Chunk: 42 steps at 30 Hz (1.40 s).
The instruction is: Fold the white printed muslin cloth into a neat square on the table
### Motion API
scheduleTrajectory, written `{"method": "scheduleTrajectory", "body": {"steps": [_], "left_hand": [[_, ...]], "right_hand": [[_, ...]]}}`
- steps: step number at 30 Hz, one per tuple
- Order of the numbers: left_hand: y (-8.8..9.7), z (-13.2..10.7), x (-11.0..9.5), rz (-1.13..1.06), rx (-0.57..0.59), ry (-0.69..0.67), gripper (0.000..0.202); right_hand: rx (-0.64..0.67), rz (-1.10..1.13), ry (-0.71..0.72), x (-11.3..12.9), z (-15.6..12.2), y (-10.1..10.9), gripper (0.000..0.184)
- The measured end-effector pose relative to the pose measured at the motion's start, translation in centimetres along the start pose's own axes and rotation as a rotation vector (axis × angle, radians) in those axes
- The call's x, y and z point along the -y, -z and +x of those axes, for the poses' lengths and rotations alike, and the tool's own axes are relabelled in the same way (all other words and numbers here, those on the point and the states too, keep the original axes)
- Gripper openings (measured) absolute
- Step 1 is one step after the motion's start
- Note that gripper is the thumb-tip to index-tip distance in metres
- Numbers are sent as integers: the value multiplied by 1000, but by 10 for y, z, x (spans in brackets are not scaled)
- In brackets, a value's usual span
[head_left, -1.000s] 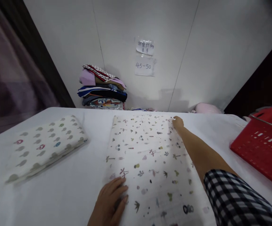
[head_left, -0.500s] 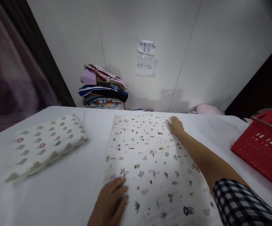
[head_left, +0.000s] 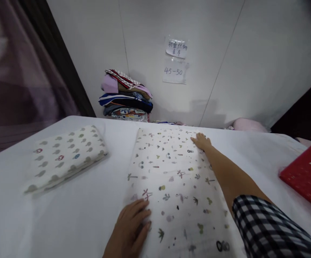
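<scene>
A white cloth printed with small plants and shapes [head_left: 171, 179] lies flat in a long rectangle on the white table [head_left: 72, 215] in front of me. My left hand [head_left: 132, 229] rests flat on its near left edge, fingers stretched out. My right hand [head_left: 202, 141] reaches across to the far right corner and lies flat there, fingers extended. A checked sleeve covers my right upper arm.
A folded white cloth with grey and red spots [head_left: 66, 156] sits at the left of the table. A red plastic basket [head_left: 308, 175] stands at the right edge. A stack of folded clothes [head_left: 125, 96] and a pink item [head_left: 248, 125] lie against the wall behind.
My right hand has slid slightly along the far corner of the printed cloth. The view has shifted left, so the red basket sits further to the right. My left hand stays put.
</scene>
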<state>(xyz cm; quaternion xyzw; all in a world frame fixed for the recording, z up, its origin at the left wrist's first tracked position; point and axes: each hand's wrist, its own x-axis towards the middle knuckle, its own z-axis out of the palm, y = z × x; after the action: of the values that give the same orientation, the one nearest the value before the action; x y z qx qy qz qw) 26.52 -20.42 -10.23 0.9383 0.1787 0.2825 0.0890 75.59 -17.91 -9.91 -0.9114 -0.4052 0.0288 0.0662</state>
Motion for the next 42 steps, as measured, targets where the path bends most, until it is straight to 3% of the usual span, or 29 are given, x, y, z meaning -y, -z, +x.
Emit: {"method": "scheduleTrajectory", "body": {"steps": [5,9,15,20,25,30,35,39,42], "left_hand": [[1,0,-5,-53,30,64,26],[5,5,-8,-87,64,79,23],[9,11,-11,-133,132,79,22],[11,11,-14,-121,157,60,23],[27,-2,-23,-93,250,-10,27],[54,-41,-40,-83,283,-89,29],[77,-86,-53,-69,290,-212,38],[82,-98,-48,27,221,-220,37],[81,-95,-43,73,168,-230,43]], "right_hand": [[-12,-6,-30,-8,-21,6,58],[24,-38,65,-32,-72,10,54],[-7,-25,193,-89,-212,3,58],[-18,-15,132,-129,-345,-7,60],[-88,29,83,-154,-430,-5,55],[-204,149,-4,-140,-455,5,56],[-202,114,248,-118,-453,4,50],[-220,-80,304,-113,-445,5,49],[-160,-107,367,-114,-440,9,56]]}}
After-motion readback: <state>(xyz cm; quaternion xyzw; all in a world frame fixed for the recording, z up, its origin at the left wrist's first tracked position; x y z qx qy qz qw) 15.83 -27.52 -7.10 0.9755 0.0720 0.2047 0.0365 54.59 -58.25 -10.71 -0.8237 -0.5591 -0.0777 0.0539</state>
